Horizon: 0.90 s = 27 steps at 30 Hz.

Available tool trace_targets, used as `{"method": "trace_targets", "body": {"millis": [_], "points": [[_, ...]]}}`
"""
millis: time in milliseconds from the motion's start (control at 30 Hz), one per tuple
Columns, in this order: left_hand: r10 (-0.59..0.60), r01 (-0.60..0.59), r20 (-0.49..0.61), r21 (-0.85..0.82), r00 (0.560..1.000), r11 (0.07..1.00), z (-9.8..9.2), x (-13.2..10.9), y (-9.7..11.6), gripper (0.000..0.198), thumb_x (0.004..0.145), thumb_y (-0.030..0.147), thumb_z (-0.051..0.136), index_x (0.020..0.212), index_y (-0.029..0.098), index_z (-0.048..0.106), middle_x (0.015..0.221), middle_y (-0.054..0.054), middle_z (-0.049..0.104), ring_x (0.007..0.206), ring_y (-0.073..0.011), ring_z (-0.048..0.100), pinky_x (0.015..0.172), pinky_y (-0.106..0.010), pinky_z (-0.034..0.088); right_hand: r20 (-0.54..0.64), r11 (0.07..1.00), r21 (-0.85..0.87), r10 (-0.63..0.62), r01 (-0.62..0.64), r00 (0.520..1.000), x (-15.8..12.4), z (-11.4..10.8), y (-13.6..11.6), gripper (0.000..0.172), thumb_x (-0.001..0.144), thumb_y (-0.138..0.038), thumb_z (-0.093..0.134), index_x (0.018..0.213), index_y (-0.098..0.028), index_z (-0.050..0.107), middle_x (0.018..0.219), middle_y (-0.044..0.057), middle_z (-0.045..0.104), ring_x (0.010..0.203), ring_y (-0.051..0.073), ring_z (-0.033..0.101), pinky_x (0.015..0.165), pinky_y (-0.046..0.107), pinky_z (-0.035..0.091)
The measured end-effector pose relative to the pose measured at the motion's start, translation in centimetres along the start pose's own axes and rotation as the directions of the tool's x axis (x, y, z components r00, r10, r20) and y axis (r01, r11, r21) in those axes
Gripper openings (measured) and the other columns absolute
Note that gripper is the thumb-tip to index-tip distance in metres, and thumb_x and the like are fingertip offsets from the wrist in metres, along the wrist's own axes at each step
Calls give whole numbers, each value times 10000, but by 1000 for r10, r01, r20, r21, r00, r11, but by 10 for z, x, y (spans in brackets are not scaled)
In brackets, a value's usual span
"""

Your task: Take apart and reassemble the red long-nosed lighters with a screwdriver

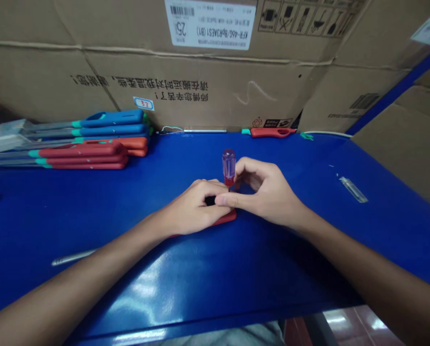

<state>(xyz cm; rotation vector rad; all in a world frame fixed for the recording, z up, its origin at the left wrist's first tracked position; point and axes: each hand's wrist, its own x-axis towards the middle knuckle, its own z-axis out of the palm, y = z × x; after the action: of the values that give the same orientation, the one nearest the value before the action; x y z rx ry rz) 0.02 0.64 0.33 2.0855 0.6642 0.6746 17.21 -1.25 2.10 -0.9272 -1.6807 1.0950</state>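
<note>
My left hand [196,204] lies closed over a red long-nosed lighter [226,217] on the blue table, hiding most of it. A metal nozzle [72,258] shows beyond my left forearm, apparently the same lighter's. A screwdriver [228,166] with a clear purple handle and red collar stands upright above the lighter, between my hands. My right hand [263,190] is at the screwdriver: its thumb crosses in front of the shaft and its curled fingers meet the lower handle. The screwdriver's tip is hidden behind my fingers.
Several blue, orange and red lighters [110,129] are stacked at the back left. Another red lighter [272,132] and a thin metal rod [205,130] lie along the cardboard wall [236,81]. A small clear plastic piece [354,189] rests at the right. The table's edge [200,319] runs nearest me.
</note>
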Motion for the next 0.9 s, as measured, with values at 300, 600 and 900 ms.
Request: {"method": "trace_targets", "body": {"millis": [300, 600, 900], "points": [[14, -19, 41, 149, 999, 989, 2, -2, -2, 212, 889, 290, 506, 806, 146, 638, 722, -8, 639, 663, -135, 575, 645, -256, 461, -52, 922, -306, -264, 236, 963, -6, 0, -13, 276, 847, -190, 648, 1109, -243, 580, 912, 15, 639, 828, 178, 620, 778, 346, 523], [-63, 53, 23, 317, 998, 947, 5, -4, 6, 324, 706, 310, 667, 968, 155, 558, 947, -56, 616, 844, -223, 583, 778, -374, 468, 98, 917, -307, -236, 256, 967, -16, -3, -26, 543, 887, -68, 518, 1369, -297, 416, 1278, 34, 569, 1041, 190, 619, 982, 358, 511], [-83, 61, 43, 366, 996, 929, 4, -4, 5, 215, 727, 307, 656, 853, 167, 553, 853, -31, 588, 782, -195, 549, 733, -338, 450, 87, 878, -296, -367, 375, 926, -10, -9, -12, 628, 869, -56, 554, 1402, -332, 370, 1301, 20, 551, 945, 175, 649, 891, 369, 584]]}}
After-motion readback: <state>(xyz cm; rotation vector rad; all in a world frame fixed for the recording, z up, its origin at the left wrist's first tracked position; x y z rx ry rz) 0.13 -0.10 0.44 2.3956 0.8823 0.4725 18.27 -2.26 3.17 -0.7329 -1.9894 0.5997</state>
